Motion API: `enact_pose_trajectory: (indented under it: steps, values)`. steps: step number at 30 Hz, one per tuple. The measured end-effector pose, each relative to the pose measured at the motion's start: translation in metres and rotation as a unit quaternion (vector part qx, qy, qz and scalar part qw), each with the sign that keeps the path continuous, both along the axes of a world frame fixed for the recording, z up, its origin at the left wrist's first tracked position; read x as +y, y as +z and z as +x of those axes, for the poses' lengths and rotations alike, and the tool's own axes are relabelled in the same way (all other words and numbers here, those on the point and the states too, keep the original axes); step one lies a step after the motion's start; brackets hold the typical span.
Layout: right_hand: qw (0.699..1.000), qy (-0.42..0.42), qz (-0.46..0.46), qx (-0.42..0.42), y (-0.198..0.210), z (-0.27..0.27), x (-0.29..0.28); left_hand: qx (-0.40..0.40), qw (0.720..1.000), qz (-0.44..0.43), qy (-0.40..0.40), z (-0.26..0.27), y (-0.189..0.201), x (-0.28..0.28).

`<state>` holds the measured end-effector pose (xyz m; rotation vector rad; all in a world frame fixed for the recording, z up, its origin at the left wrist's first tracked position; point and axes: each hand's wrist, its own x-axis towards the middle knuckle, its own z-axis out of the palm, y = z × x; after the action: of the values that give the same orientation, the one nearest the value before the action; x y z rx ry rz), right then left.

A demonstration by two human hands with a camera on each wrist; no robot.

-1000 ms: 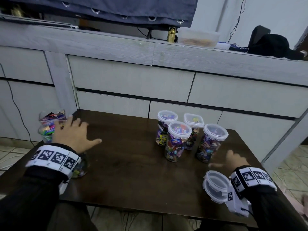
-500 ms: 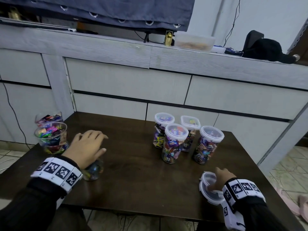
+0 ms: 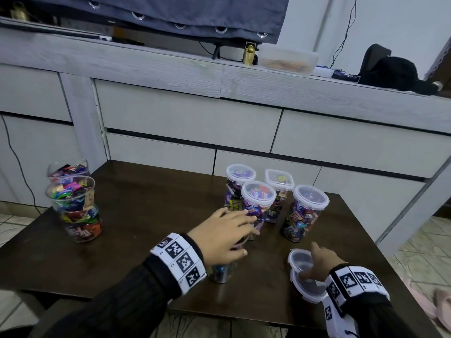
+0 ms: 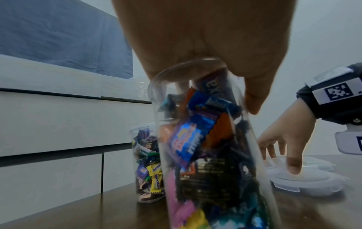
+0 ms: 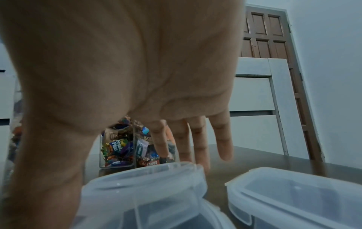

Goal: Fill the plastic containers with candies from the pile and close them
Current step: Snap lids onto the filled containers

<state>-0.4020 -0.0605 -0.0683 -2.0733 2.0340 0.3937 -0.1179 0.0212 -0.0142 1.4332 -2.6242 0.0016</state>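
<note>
Grey cabinet [image 3: 190, 123]: drawer fronts along the wall behind the desk, a dark curtain [image 3: 151, 13] hanging above its top.

Desk [image 3: 151, 223]: dark wood, carrying all containers.

Open stacked containers [image 3: 73, 203]: two clear tubs of candies at the desk's far left corner, uncovered.

Closed containers [image 3: 275, 198]: four lidded, candy-filled tubs grouped at centre rear, just beyond the left hand.

Open container [image 4: 211, 155]: tall, clear, full of wrapped candies, uncovered, standing at the near centre of the desk, mostly hidden under the left hand in the head view.

Loose lids [image 3: 302, 274]: translucent, overlapping, near the right front edge.

Left hand [image 3: 222, 235]: grip curled down over the open container's rim, fingers around it.

Right hand [image 3: 319, 263]: grip apart, fingers straight, tips resting on the loose lids.
</note>
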Motion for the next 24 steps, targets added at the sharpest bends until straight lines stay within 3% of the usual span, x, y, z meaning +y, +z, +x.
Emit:
enact_pose_trajectory:
  steps: [4,6,8,10,12,15,19,24]
  values:
    - [0.999,0.025,-0.018,-0.029,0.016,-0.001,0.001,0.061,0.998,-0.017,-0.003,0.006,-0.007,0.001]
    - [0.997,0.038,-0.023,-0.057,0.029,0.001,0.002,0.14,0.99,-0.009,0.023,0.017,-0.011,0.002]
    - [0.995,0.065,-0.021,-0.079,0.045,0.009,0.005,0.264,0.961,0.052,0.064,0.027,-0.017,0.005]
    - [0.989,0.103,-0.035,-0.105,0.062,0.021,0.008,0.379,0.911,0.13,0.092,0.033,-0.023,0.007]
    - [0.977,0.148,-0.063,-0.142,0.079,0.037,0.012,0.439,0.874,0.182,0.101,0.035,-0.031,0.006]
    - [0.945,0.229,-0.105,-0.208,0.098,0.065,0.022,0.484,0.842,0.212,0.11,0.035,-0.039,0.003]
    - [0.893,0.335,-0.11,-0.279,0.107,0.1,0.036,0.517,0.82,0.224,0.095,0.036,-0.044,0.001]
    - [0.88,0.4,-0.076,-0.245,0.103,0.123,0.043,0.549,0.807,0.209,0.062,0.033,-0.049,0.002]
